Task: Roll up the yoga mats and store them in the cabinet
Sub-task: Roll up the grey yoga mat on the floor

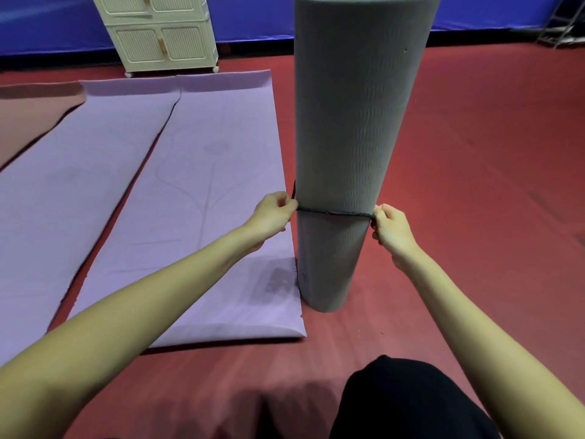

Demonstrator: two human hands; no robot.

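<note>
A grey rolled yoga mat (351, 115) stands upright on the red floor in front of me. A thin dark strap (335, 212) runs tight around its lower part. My left hand (273, 213) pinches the strap at the roll's left side. On the right side, my right hand (391, 228) pinches the other end. Two purple mats lie flat on the floor to the left, the nearer one (202, 201) beside the roll and the farther one (72, 185) left of it. A cream cabinet (161, 36) with closed doors stands at the back.
A reddish mat (28, 112) lies flat at the far left. A blue wall covering (50, 26) runs along the back. A metal frame (562, 23) stands at the back right. My black-clad knee (408, 403) is at the bottom. Open red floor (490, 160) stretches to the right.
</note>
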